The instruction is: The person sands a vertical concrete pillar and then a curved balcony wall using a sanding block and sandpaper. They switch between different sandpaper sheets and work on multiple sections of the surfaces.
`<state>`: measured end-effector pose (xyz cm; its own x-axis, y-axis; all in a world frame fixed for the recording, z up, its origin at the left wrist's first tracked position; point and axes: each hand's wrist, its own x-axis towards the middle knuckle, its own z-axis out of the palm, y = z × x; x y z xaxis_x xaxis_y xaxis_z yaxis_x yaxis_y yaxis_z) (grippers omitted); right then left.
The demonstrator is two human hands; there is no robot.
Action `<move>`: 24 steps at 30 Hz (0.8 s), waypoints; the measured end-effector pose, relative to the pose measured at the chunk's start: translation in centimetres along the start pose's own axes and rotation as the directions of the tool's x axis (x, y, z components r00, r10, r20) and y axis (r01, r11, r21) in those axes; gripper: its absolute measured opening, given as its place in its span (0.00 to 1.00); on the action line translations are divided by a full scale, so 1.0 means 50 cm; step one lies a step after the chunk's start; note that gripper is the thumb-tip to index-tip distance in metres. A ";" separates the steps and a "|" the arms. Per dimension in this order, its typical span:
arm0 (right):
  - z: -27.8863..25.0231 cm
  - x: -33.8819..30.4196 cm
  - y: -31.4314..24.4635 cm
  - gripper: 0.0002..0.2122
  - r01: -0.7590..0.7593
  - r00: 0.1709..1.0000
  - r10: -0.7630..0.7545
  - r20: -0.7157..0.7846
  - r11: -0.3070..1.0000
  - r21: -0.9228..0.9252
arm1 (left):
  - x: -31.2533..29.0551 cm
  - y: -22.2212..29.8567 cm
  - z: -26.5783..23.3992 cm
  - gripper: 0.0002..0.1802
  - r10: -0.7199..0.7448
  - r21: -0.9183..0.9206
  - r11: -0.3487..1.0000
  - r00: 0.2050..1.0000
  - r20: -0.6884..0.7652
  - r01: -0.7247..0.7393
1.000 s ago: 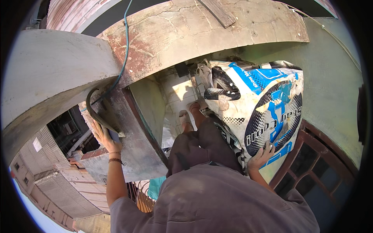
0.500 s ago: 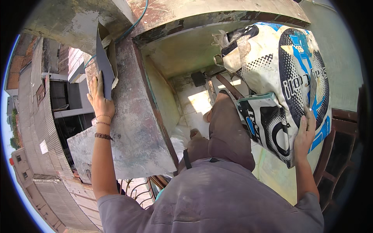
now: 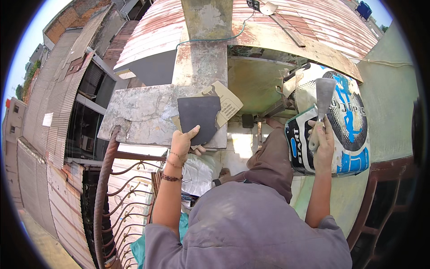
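My left hand grips a dark grey sheet of sandpaper by its near edge, thumb on top and fingers beneath. The sheet has a torn right edge. Under and behind it shows a brown printed sheet, which looks like sandpaper backing; I cannot tell whether the two are joined. Both are over the worn concrete ledge. On the right, my right hand is closed around the handle of a putty knife, its wide blade pointing away from me, in front of a large printed bag.
A rusty railing curves down at the left, with rooftops far beyond. A concrete pillar rises from the ledge, crossed by a green cable. White plastic lies by my legs. A brown-framed window stands right.
My left hand has come nearer and rightward with the sandpaper, from flat against it to gripping its edge. My right hand has moved left and lifted the putty knife. The view has shifted.
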<state>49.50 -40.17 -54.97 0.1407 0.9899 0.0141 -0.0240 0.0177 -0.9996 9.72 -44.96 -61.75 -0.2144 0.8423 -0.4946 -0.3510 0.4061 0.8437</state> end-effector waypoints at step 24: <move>0.186 -0.117 0.137 0.11 -0.213 0.822 0.367 0.436 0.907 -0.362 | 0.055 -0.022 -0.020 0.45 0.600 0.937 -0.160 0.723 0.343 -0.311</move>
<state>39.32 -44.51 -61.65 -0.3249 0.8811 -0.3438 0.3067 -0.2457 -0.9196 8.59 -43.47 -64.24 -0.0535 0.9739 0.2207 0.9769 0.0052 0.2138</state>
